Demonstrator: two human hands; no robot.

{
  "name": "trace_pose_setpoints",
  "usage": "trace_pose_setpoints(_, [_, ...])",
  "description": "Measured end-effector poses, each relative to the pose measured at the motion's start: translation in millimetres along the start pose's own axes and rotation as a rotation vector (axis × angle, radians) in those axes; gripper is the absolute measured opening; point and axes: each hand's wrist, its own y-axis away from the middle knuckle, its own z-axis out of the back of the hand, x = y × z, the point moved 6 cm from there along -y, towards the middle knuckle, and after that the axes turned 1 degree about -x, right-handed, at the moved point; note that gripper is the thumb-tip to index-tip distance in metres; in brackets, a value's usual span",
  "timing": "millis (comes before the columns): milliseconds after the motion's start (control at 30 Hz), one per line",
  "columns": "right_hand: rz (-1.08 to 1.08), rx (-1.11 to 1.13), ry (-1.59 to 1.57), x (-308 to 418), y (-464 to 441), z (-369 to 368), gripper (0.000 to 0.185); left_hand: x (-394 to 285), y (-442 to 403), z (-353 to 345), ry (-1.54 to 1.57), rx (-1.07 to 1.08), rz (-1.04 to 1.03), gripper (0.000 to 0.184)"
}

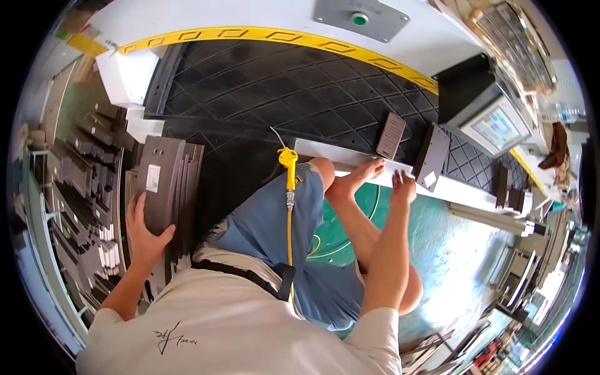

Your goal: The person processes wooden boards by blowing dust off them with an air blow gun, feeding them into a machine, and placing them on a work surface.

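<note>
1. The plates (159,181) stand as a dark stack at your left side, a white label (153,178) on the near face.
2. Your left hand (147,234) lies on that face, fingers spread, thumb held wide toward the stack's right edge; it does not wrap round the stack.
3. Your right hand (403,186) is at the white ledge (475,194), just beside your bare foot (351,184), fingers loosely bent; you cannot tell from here whether it touches the ledge or pinches anything.
4. The block (432,156) stands just beyond that hand, with the phone (391,135) left of it.
5. The air gun (288,159) lies by your left knee, its hose running down your thigh.
6. The black cover (250,87) stretches from the plates to the block, bounded by the yellow strip (281,36) at its far edge.
7. Green floor (462,262) spreads right of your legs.
</note>
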Motion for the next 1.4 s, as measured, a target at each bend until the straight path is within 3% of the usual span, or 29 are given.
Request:
trace_pose_setpoints(100, [0.076, 0.09, 0.103, -31, 47, -44, 0.043, -48, -34, -6, 0.113, 0.059, -0.124, 0.095])
trace_pose_setpoints(200, [0.047, 0.502, 0.314, -71, 129, -106, 0.046, -90, -86, -30, 0.318, 0.124, -0.235, 0.089])
trace_pose_setpoints(267, [0.279, 0.816, 0.607, -97, 197, -137, 0.048, -123, -121, -53, 0.433, 0.179, -0.242, 0.09])
trace_pose_setpoints(333, [0.594, 0.969, 1.033, -99, 270, -155, 0.051, -149, -150, -80, 0.391, 0.176, -0.197, 0.095])
trace_pose_setpoints(400, [0.679, 0.904, 1.242, -92, 315, -154, 0.052, -164, -181, -123, 0.302, 0.179, -0.231, 0.1])
trace_pose_setpoints(467, [0.693, 0.834, 1.213, -97, 326, -146, 0.053, -180, -202, -157, 0.15, 0.162, -0.173, 0.103])
trace_pose_setpoints(567, [0.654, 0.821, 1.073, -102, 315, -132, 0.051, -189, -226, -199, -0.024, 0.095, -0.089, 0.104])
trace_pose_setpoints(633, [0.402, 0.768, 0.927, -98, 311, -113, 0.047, -195, -230, -206, -0.074, 0.041, -0.093, 0.1])
trace_pose_setpoints(667, [0.03, 0.709, 0.867, -81, 323, -106, 0.046, -195, -232, -212, -0.072, 0.025, -0.104, 0.1])
trace_pose_setpoints(700, [-0.128, 0.694, 0.507, -105, 309, -82, 0.045, -192, -232, -224, -0.056, -0.008, -0.116, 0.102])
trace_pose_setpoints(733, [-0.356, 0.523, 0.156, -87, 332, -81, 0.048, -191, -230, -231, -0.001, 0.029, -0.115, 0.105])
trace_pose_setpoints(767, [-0.602, 0.538, -0.054, -83, 343, -79, 0.049, -187, -231, -245, 0.014, 0.01, -0.147, 0.103])
trace_pose_setpoints(800, [-0.682, 0.642, -0.237, -87, 344, -71, 0.047, -180, -232, -261, 0.078, 0.012, -0.193, 0.102])
trace_pose_setpoints(900, [-0.657, 0.718, -0.334, -59, 376, -83, 0.042, -165, -222, -278, 0.192, -0.185, -0.26, 0.086])
trace_pose_setpoints(1000, [-0.756, 0.833, -0.416, -56, 395, -90, 0.034, -137, -213, -275, 0.382, -0.257, -0.193, 0.066])
trace_pose_setpoints(1033, [-0.806, 0.838, -0.476, -54, 405, -91, 0.02, -121, -207, -275, 0.427, -0.256, -0.093, 0.06])
trace_pose_setpoints(1100, [-0.884, 0.769, -0.43, -56, 422, -89, 0.036, -81, -187, -283, 0.51, -0.253, 0.116, 0.048])
trace_pose_setpoints(1167, [-0.992, 0.714, -0.237, -69, 432, -73, 0.048, -50, -163, -289, 0.622, -0.23, 0.275, 0.036])
trace_pose_setpoints(1233, [-0.963, 0.644, 0.213, -79, 442, -60, 0.051, -25, -140, -297, 0.759, -0.124, 0.417, 0.031])
trace_pose_setpoints(1300, [-0.629, 0.85, 0.641, -73, 446, -67, 0.051, -11, -134, -303, 0.761, -0.225, 0.351, 0.027])
trace_pose_setpoints(1400, [-0.3, 1.047, 0.833, -89, 455, -77, 0.051, -12, -135, -299, 0.795, -0.224, 0.353, 0.025])
